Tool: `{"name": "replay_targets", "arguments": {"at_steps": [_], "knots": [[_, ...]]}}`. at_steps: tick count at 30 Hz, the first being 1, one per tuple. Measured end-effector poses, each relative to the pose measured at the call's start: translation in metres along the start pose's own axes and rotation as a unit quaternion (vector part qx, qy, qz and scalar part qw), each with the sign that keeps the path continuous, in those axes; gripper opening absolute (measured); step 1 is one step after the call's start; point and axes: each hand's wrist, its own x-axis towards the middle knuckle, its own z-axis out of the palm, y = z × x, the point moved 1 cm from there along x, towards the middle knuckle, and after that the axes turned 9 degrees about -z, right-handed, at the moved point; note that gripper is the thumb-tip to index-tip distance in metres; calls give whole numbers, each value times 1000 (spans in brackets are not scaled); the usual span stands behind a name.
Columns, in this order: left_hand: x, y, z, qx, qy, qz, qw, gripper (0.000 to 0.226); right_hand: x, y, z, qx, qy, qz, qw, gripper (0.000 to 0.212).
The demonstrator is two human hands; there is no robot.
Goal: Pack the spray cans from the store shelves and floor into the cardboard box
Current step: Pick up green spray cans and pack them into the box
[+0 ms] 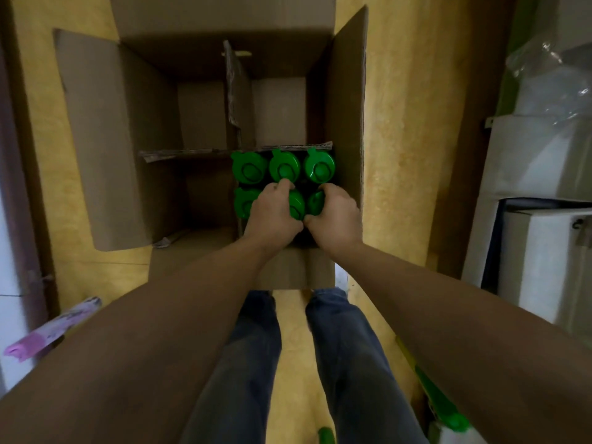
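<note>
An open cardboard box (144, 129) stands on the yellow floor, split by cardboard dividers (238, 91) into compartments. Several spray cans with green caps (283, 166) stand upright in the near right compartment, in two rows. My left hand (272, 216) grips the middle can of the near row (296, 205), fingers curled over its cap. My right hand (334, 217) grips the right can of that row (315, 201), next to the box wall. Both hands hide the can bodies.
The box flaps (349, 91) stand open on all sides. White shelving with plastic wrap (544, 139) runs along the right. A pink packet (54, 328) lies at the lower left. More green-capped items (455, 421) lie at the lower right. My legs stand behind the box.
</note>
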Motion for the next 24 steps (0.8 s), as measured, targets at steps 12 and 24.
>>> {"name": "replay_targets", "arguments": {"at_steps": [12,24], "knots": [[30,-8,30,22,19,-2,1000,56,11,19,27,20,21,-8,1000,58],[2,-2,9,36,-12,-7,999,76,2,5,4,-20,20,-1,1000,69]]}}
